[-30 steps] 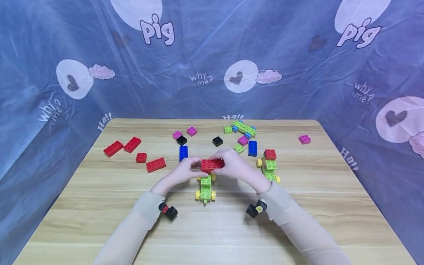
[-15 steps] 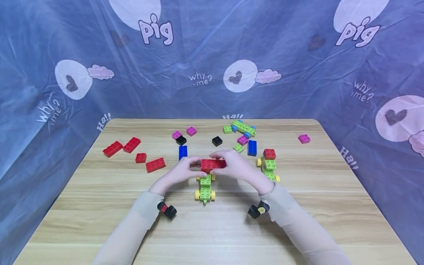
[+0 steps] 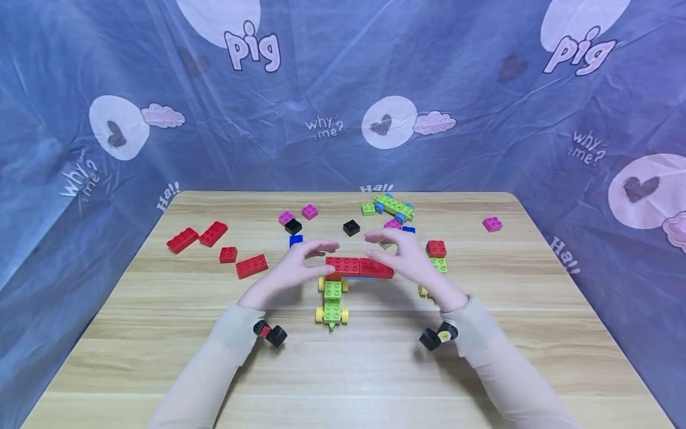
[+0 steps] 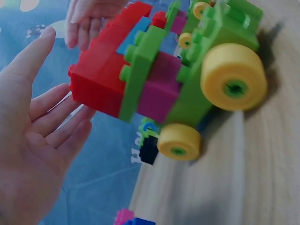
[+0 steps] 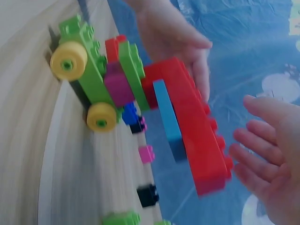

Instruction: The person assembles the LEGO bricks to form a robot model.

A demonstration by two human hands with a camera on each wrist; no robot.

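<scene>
Two red bricks (image 3: 343,266) lie end to end on top of a green toy car base (image 3: 332,304) with yellow wheels. A blue brick (image 5: 169,122) sits under their joint, and a purple brick (image 4: 160,86) and a flat green piece (image 4: 140,70) are stacked below. The red row overhangs the base to the right. My left hand (image 3: 299,265) is by the row's left end with fingers spread; whether its thumb touches the brick I cannot tell. My right hand (image 3: 407,256) hovers at the right end, fingers loosely extended, nothing held.
Loose red bricks (image 3: 252,266) lie on the left of the wooden table (image 3: 343,375). Another yellow-wheeled car (image 3: 438,264) with a red brick (image 3: 436,248) stands right, partly behind my right hand. Black, pink and blue bricks and a blue-wheeled green base (image 3: 394,207) lie farther back.
Both hands have loosened from the red bricks. My right hand has moved to the right and slightly up, uncovering the second red brick and the blue one beneath. The car base has stayed put.
</scene>
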